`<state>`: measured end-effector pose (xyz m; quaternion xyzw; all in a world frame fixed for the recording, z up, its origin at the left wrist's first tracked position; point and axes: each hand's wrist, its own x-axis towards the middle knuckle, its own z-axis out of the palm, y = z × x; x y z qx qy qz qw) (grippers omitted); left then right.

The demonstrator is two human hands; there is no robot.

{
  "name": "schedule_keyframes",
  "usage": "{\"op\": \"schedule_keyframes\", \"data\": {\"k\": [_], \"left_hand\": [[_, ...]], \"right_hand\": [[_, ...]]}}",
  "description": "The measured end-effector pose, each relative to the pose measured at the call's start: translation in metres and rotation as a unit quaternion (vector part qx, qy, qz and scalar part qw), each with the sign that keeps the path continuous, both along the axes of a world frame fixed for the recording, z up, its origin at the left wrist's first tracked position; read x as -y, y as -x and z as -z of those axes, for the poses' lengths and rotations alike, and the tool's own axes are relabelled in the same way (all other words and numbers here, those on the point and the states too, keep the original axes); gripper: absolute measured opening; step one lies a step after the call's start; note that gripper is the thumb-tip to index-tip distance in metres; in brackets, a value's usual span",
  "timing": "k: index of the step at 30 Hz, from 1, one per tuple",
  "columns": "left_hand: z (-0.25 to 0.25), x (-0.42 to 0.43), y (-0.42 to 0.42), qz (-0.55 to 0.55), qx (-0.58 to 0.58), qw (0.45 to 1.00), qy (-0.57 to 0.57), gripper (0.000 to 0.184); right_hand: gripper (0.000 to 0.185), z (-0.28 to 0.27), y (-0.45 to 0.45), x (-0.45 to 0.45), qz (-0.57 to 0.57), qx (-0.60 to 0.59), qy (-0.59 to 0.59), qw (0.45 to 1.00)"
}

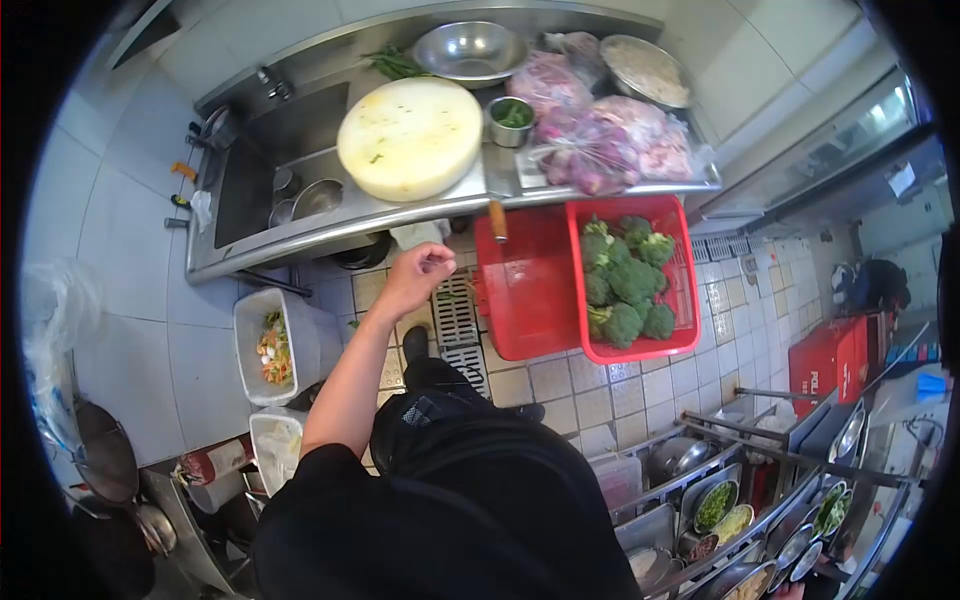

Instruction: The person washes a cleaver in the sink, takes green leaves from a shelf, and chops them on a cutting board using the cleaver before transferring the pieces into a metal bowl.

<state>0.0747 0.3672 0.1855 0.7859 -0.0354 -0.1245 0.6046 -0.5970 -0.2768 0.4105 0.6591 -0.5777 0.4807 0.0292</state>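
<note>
My left hand [413,279] hangs in front of the steel counter's front edge, fingers loosely curled, with nothing visible in them. My right hand is out of sight. Beyond my left hand, a thick round white cutting board [410,138] lies on the counter, with green scraps on it. To its right is a knife [498,221], its wooden handle jutting over the edge. A metal cup of chopped greens [512,115] stands behind the knife. On the floor to the right of my hand are a red crate [525,300] and a second red crate [592,350] holding broccoli [628,282].
A sink [255,160] with metal bowls lies left. Bagged purple-pink food [590,150] and a steel bowl [470,50] crowd the counter. A scrap bin [262,345] stands at floor left; racks with food trays [715,505] stand lower right. Another person [875,285] is far right.
</note>
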Motion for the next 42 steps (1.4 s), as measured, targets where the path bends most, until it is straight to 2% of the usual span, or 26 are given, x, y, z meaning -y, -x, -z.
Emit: {"op": "schedule_keyframes", "data": {"k": [2,3,4,5,7,8,9,10,11,12,15,16,18,19,21,22,23,28,31,33,35,37,38,40,41,42], "left_hand": [[0.007,-0.056,0.001,-0.015,0.014,1.0,-0.012,0.019],[0.011,-0.086,-0.001,-0.027,0.031,0.999,-0.025,0.019],[0.014,-0.116,-0.004,-0.053,0.027,0.998,-0.021,0.019],[0.017,-0.146,-0.008,-0.078,0.024,0.997,-0.016,0.019],[0.018,-0.205,-0.018,-0.118,0.029,0.992,-0.045,0.02],[0.018,-0.23,-0.025,-0.137,0.027,0.989,-0.043,0.019],[0.02,-0.25,-0.031,-0.157,0.025,0.987,-0.04,0.018],[0.021,-0.268,-0.038,-0.155,0.019,0.987,-0.032,0.018],[0.021,-0.284,-0.046,-0.162,0.016,0.986,-0.026,0.018],[0.021,-0.297,-0.052,-0.168,0.015,0.985,-0.023,0.017],[0.024,-0.31,-0.069,-0.151,0.011,0.988,-0.018,0.017],[0.027,-0.311,-0.073,-0.144,0.006,0.989,-0.017,0.017],[0.03,-0.308,-0.077,-0.15,-0.013,0.989,-0.003,0.017],[0.032,-0.309,-0.075,-0.147,-0.03,0.989,0.003,0.018],[0.046,-0.317,-0.069,-0.163,-0.038,0.986,0.009,0.018],[0.051,-0.322,-0.067,-0.177,-0.036,0.983,0.013,0.019],[0.053,-0.329,-0.063,-0.179,-0.039,0.983,0.012,0.019],[0.052,-0.366,-0.045,-0.31,-0.07,0.947,0.037,0.023],[0.03,-0.341,-0.074,-0.346,-0.115,0.927,0.086,0.023],[0.038,-0.317,-0.114,-0.279,-0.1,0.949,0.11,0.03],[0.047,-0.285,-0.158,-0.23,-0.114,0.958,0.13,0.046],[0.066,-0.257,-0.192,-0.199,-0.113,0.969,0.096,0.063],[0.075,-0.244,-0.205,-0.182,-0.101,0.976,0.056,0.071],[0.098,-0.227,-0.22,-0.148,-0.112,0.978,0.098,0.077],[0.066,-0.21,-0.224,-0.108,-0.141,0.972,0.154,0.08],[0.083,-0.21,-0.224,-0.112,-0.142,0.965,0.188,0.081]], "right_hand": [[0.029,0.038,-0.076,0.007,-0.239,-0.012,-0.028,0.971],[0.027,0.031,-0.17,-0.061,-0.24,0.15,-0.195,0.939],[0.027,0.058,-0.214,-0.075,-0.331,0.178,-0.214,0.902],[0.027,0.088,-0.272,-0.097,-0.302,0.172,-0.225,0.91],[0.024,0.122,-0.4,-0.188,-0.346,0.106,-0.327,0.873],[0.025,0.155,-0.454,-0.214,-0.419,0.054,-0.379,0.824],[0.025,0.163,-0.527,-0.283,-0.462,0.066,-0.415,0.781],[0.025,0.209,-0.586,-0.298,-0.576,-0.058,-0.326,0.747],[0.025,0.184,-0.644,-0.37,-0.585,-0.178,-0.271,0.744],[0.028,0.203,-0.69,-0.406,-0.603,-0.153,-0.316,0.716],[0.058,0.272,-0.782,-0.444,-0.579,-0.36,-0.174,0.71],[0.058,0.288,-0.797,-0.448,-0.578,-0.367,-0.172,0.708],[0.073,0.303,-0.824,-0.453,-0.479,-0.495,-0.281,0.668],[0.073,0.302,-0.827,-0.455,-0.478,-0.504,-0.28,0.663],[0.073,0.301,-0.829,-0.456,-0.483,-0.463,-0.342,0.66],[0.066,0.312,-0.823,-0.445,-0.528,-0.413,-0.305,0.677],[0.064,0.307,-0.82,-0.438,-0.509,-0.426,-0.302,0.684],[0.05,0.241,-0.752,-0.4,-0.503,-0.404,-0.283,0.71],[0.043,0.189,-0.761,-0.391,-0.505,-0.432,-0.298,0.685],[0.042,0.174,-0.785,-0.38,-0.598,-0.477,-0.175,0.62],[0.047,0.164,-0.82,-0.38,-0.629,-0.493,-0.146,0.583],[0.048,0.169,-0.854,-0.372,-0.715,-0.475,-0.096,0.504],[0.049,0.168,-0.869,-0.371,-0.723,-0.491,-0.079,0.48],[0.049,0.162,-0.893,-0.378,-0.714,-0.537,-0.085,0.442],[0.049,0.159,-0.904,-0.383,-0.695,-0.583,-0.094,0.411],[0.051,0.159,-0.916,-0.393,-0.694,-0.607,-0.067,0.38]]}}
